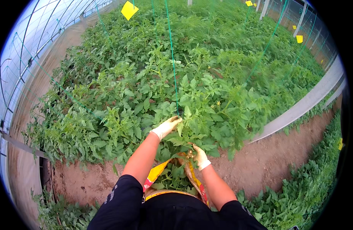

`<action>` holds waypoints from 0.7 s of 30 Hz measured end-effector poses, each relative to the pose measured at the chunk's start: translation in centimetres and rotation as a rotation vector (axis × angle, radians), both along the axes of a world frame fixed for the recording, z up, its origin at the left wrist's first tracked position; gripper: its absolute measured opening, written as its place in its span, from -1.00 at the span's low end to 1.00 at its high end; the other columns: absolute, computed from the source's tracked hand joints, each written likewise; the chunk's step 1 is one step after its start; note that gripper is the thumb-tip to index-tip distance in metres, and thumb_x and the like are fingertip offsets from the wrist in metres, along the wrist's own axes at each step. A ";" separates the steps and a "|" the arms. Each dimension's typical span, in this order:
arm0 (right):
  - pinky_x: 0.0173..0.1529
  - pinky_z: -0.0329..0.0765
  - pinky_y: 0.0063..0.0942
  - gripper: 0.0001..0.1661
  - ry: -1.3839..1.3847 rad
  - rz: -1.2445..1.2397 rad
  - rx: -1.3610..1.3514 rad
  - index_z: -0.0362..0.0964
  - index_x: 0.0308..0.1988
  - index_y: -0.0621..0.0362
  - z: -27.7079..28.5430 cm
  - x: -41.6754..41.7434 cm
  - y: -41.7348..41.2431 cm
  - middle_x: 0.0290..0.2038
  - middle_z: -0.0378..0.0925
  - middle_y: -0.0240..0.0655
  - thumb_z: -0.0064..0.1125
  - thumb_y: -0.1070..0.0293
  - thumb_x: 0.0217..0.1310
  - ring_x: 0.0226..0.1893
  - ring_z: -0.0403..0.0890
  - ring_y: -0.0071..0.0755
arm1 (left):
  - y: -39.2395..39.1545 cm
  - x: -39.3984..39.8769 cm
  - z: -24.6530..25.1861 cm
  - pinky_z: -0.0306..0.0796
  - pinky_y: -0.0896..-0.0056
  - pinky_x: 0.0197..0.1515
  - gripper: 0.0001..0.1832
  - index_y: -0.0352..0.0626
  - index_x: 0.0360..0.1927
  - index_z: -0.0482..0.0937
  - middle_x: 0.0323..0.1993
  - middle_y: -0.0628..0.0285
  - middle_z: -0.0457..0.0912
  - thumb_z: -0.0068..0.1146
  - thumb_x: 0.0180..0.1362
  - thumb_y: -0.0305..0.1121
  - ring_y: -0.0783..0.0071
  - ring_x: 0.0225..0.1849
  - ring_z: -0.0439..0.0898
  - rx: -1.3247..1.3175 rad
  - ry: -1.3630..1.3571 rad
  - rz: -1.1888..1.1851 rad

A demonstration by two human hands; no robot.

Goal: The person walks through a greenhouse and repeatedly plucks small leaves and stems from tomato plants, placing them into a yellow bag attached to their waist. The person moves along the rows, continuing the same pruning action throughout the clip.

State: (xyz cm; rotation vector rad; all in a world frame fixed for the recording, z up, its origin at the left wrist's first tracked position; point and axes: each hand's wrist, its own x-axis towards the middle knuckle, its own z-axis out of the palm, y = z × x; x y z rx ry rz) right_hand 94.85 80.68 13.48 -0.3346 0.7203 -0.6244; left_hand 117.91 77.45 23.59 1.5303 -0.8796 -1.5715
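My left hand (pixel 167 127), in a pale thin glove, reaches into the leaves of a tomato plant (pixel 193 115). Its fingers are at the lower end of a green hanging twine (pixel 173 66), and leaves hide what they touch. Lower and to the right, my right hand (pixel 200 157) is gloved too, with brown-stained, curled fingertips beside the foliage. I cannot tell whether anything is in either hand. Against my body, below both hands, a yellow and red sack (pixel 157 173) hangs with its mouth apart. Cut green shoots and leaves (pixel 172 178) lie inside it.
Dense tomato rows with small yellow flowers (pixel 218 103) spread ahead. Bare soil paths (pixel 268 155) run on both sides of me. A pale curved post (pixel 303 106) rises at right. Yellow cards (pixel 130 10) hang overhead, and plastic greenhouse film (pixel 35 31) stands left.
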 end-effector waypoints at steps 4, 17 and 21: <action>-0.28 0.43 -0.29 -0.63 0.026 0.091 -0.081 0.41 0.10 -0.01 1.5 1.1 0.3 -0.45 0.35 -0.40 -0.06 0.25 0.34 -0.54 0.31 -0.45 | 4.2 3.4 -1.3 0.19 0.05 0.29 -0.44 -0.05 0.29 0.32 0.32 0.16 0.28 0.09 0.23 -0.18 0.16 0.19 0.43 0.047 0.107 0.128; -0.35 0.45 -0.33 -0.47 0.478 -0.198 -0.219 0.19 0.20 0.05 5.1 4.0 1.9 -0.19 0.55 -0.19 -0.01 0.54 0.24 -0.41 0.43 -0.38 | 22.4 15.8 -4.0 0.46 0.42 0.00 -0.59 -0.30 0.15 0.42 0.05 0.07 0.55 0.11 0.23 -0.42 0.39 -0.03 0.57 -0.084 -0.045 0.352; -0.34 0.43 -0.36 -0.42 0.473 -0.279 -0.221 0.18 0.24 0.04 4.8 2.5 2.7 -0.19 0.50 -0.24 -0.01 0.56 0.22 -0.41 0.41 -0.40 | 20.9 14.7 -2.3 0.40 0.38 0.16 -0.60 -0.37 0.13 0.41 0.03 0.03 0.55 0.09 0.21 -0.50 0.34 0.08 0.52 -0.246 -0.046 0.232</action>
